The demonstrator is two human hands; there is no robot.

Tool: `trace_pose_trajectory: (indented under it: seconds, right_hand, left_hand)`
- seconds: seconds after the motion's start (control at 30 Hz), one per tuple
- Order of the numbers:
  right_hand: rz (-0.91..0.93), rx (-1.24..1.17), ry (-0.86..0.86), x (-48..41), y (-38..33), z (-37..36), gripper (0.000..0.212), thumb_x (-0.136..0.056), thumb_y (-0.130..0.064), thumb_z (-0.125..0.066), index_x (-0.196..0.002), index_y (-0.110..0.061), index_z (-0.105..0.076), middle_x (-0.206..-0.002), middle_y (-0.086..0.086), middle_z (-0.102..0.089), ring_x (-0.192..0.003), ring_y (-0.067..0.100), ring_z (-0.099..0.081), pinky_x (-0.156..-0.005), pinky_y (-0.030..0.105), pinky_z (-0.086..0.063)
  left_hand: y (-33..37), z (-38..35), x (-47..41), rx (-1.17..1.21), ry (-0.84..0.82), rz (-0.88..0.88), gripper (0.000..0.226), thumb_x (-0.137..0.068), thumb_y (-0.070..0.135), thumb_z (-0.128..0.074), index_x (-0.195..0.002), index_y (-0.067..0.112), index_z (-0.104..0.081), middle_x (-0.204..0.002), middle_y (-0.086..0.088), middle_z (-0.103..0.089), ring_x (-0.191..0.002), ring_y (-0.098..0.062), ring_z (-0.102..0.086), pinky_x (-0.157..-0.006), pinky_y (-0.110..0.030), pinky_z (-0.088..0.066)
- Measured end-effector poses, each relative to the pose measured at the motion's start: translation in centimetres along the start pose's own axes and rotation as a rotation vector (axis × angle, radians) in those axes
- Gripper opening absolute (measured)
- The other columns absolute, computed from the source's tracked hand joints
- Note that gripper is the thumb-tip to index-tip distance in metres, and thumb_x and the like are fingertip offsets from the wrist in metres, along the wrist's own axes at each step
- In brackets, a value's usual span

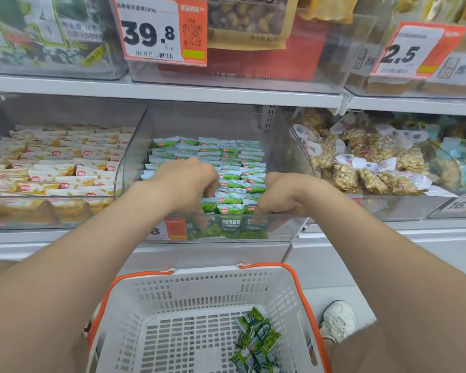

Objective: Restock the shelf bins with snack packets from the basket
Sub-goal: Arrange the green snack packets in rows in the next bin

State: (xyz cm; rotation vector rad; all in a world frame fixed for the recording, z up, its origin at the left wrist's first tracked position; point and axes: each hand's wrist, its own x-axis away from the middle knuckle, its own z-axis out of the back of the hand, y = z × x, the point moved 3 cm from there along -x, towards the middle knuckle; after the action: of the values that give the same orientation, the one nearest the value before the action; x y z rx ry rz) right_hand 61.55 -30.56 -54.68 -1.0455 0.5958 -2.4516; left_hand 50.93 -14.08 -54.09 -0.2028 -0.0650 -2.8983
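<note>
Reaching into the middle clear bin [293,157], the left hand [189,184] and right hand [283,197] sit apart, fingers curled down among its front-row green snack packets [230,208]; whether either pinches one, I cannot tell. More loose green packets [256,337] lie in the white basket [199,275] below.

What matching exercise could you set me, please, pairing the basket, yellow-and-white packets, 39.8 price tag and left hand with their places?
1 basket
2 yellow-and-white packets
3 39.8 price tag
4 left hand

A on the front of an upper bin
B in the middle bin, among green packets
C bin left of the middle one
D below the bins

Pairs: 1-D, 2-C, 3-A, 4-B
</note>
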Motion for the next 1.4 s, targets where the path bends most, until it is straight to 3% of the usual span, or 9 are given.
trace_pose_trajectory:
  seconds: [0.2, 0.3, 0.4, 0.53, 0.63, 0.83, 0.97, 1.2, 1.4]
  right_hand:
    - [0.018, -0.006, 0.009, 1.1, -0.8, -0.3, 0.063, -0.083, -0.010, -0.083, -0.128, -0.012, -0.039, -0.141, 0.010, -0.043, -0.106, 0.031, -0.067, -0.088, 0.045, -0.062]
    - [0.064, 0.148, 0.023, 1.1, -1.1, -0.8, 0.068, -0.087, -0.020, -0.080, -0.142, -0.012, -0.040, -0.131, 0.002, -0.042, -0.088, 0.015, -0.057, -0.065, 0.025, -0.059]
    - [0.035, 0.168, -0.017, 1.2, -1.1, -0.4, 0.069, -0.092, -0.027, -0.078, -0.146, -0.012, -0.037, -0.135, 0.002, -0.040, -0.085, 0.010, -0.054, -0.049, 0.013, -0.048]
    - [0.058, 0.108, 0.020, 0.3, -1.1, 0.0, 0.111, -0.086, -0.056, -0.078, -0.163, -0.012, -0.011, -0.169, 0.003, -0.021, -0.142, 0.030, -0.044, -0.107, 0.036, -0.047]
    - [0.108, 0.163, 0.030, 0.2, -1.3, -1.0, 0.105, -0.090, -0.069, -0.063, -0.164, -0.012, -0.014, -0.170, 0.002, -0.020, -0.153, 0.026, -0.028, -0.116, 0.037, -0.033]
    - [0.348, 0.218, 0.428, 1.7, -1.8, -0.7, 0.045, -0.106, -0.035, -0.047, -0.138, -0.004, -0.052, -0.141, 0.021, -0.051, -0.133, 0.034, -0.047, -0.098, 0.038, -0.042]
    - [0.617, 0.303, 0.635, 6.4, -1.8, -0.9, 0.028, -0.091, -0.025, -0.044, -0.095, -0.019, -0.071, -0.094, 0.006, -0.071, -0.090, 0.029, -0.065, -0.079, 0.041, -0.056]
    - [0.497, 0.687, 0.206, 9.4, 3.6, -3.9, 0.013, -0.091, -0.027, -0.049, -0.081, -0.018, -0.050, -0.074, 0.002, -0.043, -0.088, 0.035, -0.058, -0.068, 0.035, -0.044]
    - [0.128, 0.999, -0.247, 7.3, 12.6, -7.6, 0.019, -0.098, -0.009, -0.045, -0.080, -0.015, -0.047, -0.086, 0.005, -0.051, -0.072, 0.023, -0.054, -0.062, 0.032, -0.045]
  left_hand:
    - [-2.3, 0.3, 1.4, 0.063, -0.013, 0.016, 0.110, -0.056, 0.063, -0.093, -0.148, 0.033, -0.041, -0.150, 0.001, -0.041, -0.139, -0.027, -0.036, -0.113, -0.048, -0.039]
    - [-2.9, -0.7, 1.7, 0.117, -0.162, 0.030, 0.119, -0.068, 0.060, -0.089, -0.163, 0.029, -0.023, -0.170, 0.003, -0.023, -0.155, -0.024, -0.025, -0.124, -0.045, -0.029]
    - [-2.8, -0.8, 1.6, 0.110, -0.120, 0.040, 0.098, -0.080, 0.043, -0.088, -0.159, 0.025, -0.032, -0.165, -0.001, -0.036, -0.150, -0.025, -0.036, -0.120, -0.039, -0.034]
    - [-2.4, -1.0, 1.3, 0.092, -0.084, 0.065, 0.094, -0.082, 0.038, -0.088, -0.158, 0.022, -0.034, -0.161, -0.004, -0.041, -0.147, -0.027, -0.040, -0.118, -0.039, -0.037]
    - [-2.0, -0.5, 1.2, 0.220, -0.028, 0.055, 0.091, -0.075, 0.047, -0.091, -0.149, 0.027, -0.043, -0.153, -0.001, -0.046, -0.140, -0.024, -0.044, -0.113, -0.040, -0.040]
    - [-0.5, -0.8, 1.0, 0.225, 0.156, 0.041, 0.036, -0.068, 0.057, -0.091, -0.091, 0.039, -0.069, -0.092, 0.020, -0.065, -0.101, -0.013, -0.062, -0.092, -0.043, -0.050]
    - [0.2, -0.8, 1.3, 0.202, 0.208, 0.086, 0.032, -0.071, 0.048, -0.092, -0.092, 0.037, -0.070, -0.092, 0.018, -0.067, -0.102, -0.016, -0.064, -0.092, -0.042, -0.051]
    - [8.6, -0.3, 6.5, 0.121, 0.692, -0.422, 0.015, -0.081, 0.020, -0.072, -0.091, 0.027, -0.062, -0.084, 0.007, -0.057, -0.085, -0.025, -0.055, -0.066, -0.037, -0.041]
    - [13.9, -11.8, 6.1, 0.016, 0.016, -0.305, 0.013, -0.092, 0.035, -0.056, -0.102, 0.029, -0.062, -0.094, 0.002, -0.070, -0.090, -0.029, -0.066, -0.064, -0.034, -0.044]
